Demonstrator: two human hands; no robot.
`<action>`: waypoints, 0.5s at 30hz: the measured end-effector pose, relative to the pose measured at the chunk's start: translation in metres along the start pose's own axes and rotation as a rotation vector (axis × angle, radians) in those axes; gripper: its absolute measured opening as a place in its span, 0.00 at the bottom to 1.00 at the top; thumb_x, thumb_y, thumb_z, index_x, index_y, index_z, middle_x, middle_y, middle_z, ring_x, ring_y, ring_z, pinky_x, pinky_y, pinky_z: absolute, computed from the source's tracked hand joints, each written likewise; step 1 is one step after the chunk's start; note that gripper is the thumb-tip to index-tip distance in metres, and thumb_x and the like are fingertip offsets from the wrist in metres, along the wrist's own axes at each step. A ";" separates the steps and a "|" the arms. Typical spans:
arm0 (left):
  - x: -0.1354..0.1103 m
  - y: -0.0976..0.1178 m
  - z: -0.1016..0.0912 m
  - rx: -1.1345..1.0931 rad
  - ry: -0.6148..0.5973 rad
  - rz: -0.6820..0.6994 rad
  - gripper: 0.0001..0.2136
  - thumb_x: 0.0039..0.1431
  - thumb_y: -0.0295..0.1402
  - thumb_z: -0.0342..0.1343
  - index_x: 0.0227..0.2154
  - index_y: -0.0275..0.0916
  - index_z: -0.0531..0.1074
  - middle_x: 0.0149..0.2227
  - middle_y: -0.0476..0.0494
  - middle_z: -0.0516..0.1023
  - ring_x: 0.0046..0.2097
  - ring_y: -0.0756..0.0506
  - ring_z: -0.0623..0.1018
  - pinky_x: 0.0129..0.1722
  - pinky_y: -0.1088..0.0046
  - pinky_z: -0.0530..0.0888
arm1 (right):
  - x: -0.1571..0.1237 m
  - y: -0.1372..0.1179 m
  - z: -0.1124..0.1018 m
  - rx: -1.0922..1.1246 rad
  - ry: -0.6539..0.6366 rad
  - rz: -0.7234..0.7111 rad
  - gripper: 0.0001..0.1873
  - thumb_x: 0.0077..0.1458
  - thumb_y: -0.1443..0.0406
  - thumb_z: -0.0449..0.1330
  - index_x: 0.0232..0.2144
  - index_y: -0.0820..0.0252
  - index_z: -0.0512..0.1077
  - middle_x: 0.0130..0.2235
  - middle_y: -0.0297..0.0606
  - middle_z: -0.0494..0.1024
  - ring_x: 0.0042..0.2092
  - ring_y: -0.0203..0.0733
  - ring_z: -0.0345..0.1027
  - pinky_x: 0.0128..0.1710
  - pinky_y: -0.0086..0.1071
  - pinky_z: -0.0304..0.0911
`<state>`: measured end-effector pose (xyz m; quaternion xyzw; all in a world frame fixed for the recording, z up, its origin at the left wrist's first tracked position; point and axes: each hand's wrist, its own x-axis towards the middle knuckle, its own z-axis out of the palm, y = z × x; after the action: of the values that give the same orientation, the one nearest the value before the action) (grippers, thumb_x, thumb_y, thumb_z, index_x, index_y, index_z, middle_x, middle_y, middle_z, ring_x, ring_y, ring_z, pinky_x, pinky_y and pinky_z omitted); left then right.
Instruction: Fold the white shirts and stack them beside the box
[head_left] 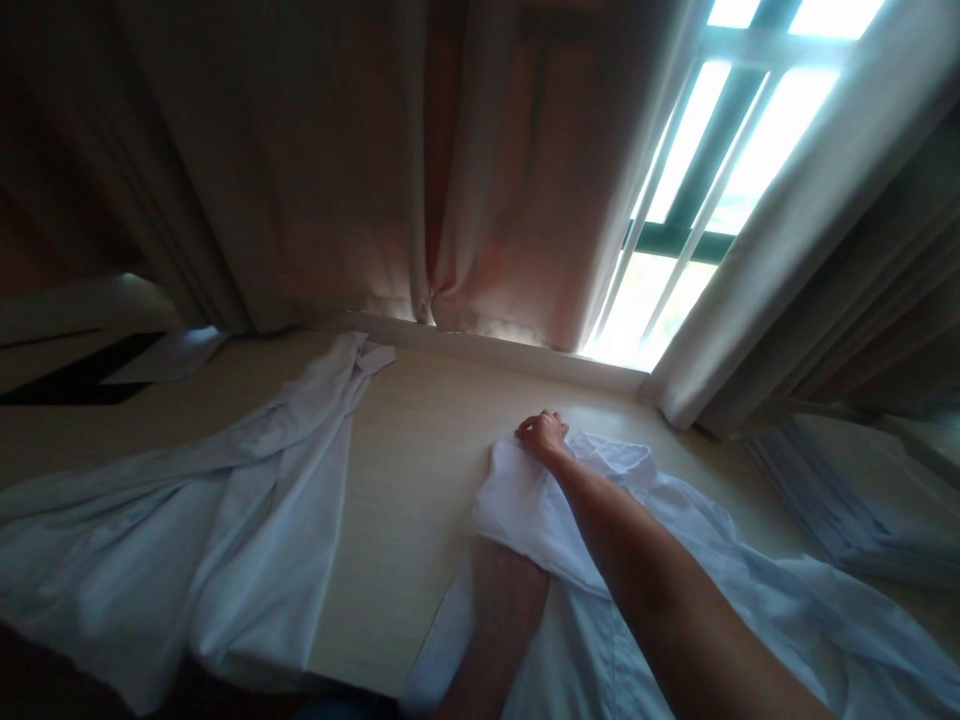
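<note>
A white shirt (592,640) with a collar-like edge lies spread on the pale table, its lower part reaching the near edge. My right hand (544,433) is closed at the far edge of the cloth, its fingers pinching the fabric beside the collar. From below, my left forearm (504,610) runs in under a white flap of the shirt. The fabric covers my left hand, so its fingers are hidden. To the left, a second white garment (262,510) lies loosely bunched and hangs over the table's near edge.
A stack of folded white cloth (862,490) sits at the right. Curtains (337,180) hang along the table's far side, with a bright barred window (720,150) between them. A black flat item (82,375) and a pale sheet (165,357) lie at the far left.
</note>
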<state>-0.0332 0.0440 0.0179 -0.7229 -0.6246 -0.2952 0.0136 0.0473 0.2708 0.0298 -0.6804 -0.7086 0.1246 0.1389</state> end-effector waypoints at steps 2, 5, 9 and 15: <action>-0.002 0.000 0.001 -0.009 -0.021 0.025 0.22 0.56 0.33 0.51 0.56 0.44 0.67 0.54 0.40 0.73 0.60 0.36 0.66 0.60 0.49 0.59 | -0.001 -0.002 -0.002 0.007 0.005 -0.019 0.09 0.54 0.57 0.61 0.36 0.48 0.79 0.45 0.42 0.74 0.52 0.52 0.57 0.47 0.40 0.51; -0.004 -0.003 0.003 -0.007 -0.046 0.012 0.22 0.56 0.33 0.50 0.55 0.43 0.68 0.54 0.40 0.74 0.60 0.36 0.65 0.60 0.50 0.58 | -0.010 -0.007 -0.010 0.011 0.012 -0.070 0.12 0.56 0.56 0.60 0.41 0.49 0.78 0.46 0.42 0.74 0.53 0.51 0.58 0.49 0.40 0.51; -0.001 -0.010 0.002 -0.011 -0.083 -0.003 0.21 0.56 0.34 0.49 0.54 0.44 0.69 0.54 0.42 0.73 0.62 0.37 0.63 0.61 0.51 0.56 | -0.053 -0.009 -0.017 0.028 0.082 -0.315 0.22 0.63 0.54 0.51 0.57 0.49 0.65 0.56 0.40 0.68 0.57 0.45 0.56 0.56 0.39 0.47; 0.014 -0.012 0.009 0.033 -0.088 -0.048 0.22 0.57 0.34 0.49 0.55 0.38 0.67 0.57 0.37 0.70 0.63 0.37 0.61 0.63 0.51 0.52 | -0.122 0.016 -0.008 -0.049 -0.122 -0.636 0.30 0.63 0.46 0.43 0.64 0.45 0.52 0.67 0.34 0.50 0.67 0.48 0.38 0.63 0.47 0.36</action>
<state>-0.0398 0.0624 0.0122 -0.7197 -0.6465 -0.2529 -0.0089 0.0695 0.1497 0.0277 -0.4195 -0.8955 0.0982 0.1118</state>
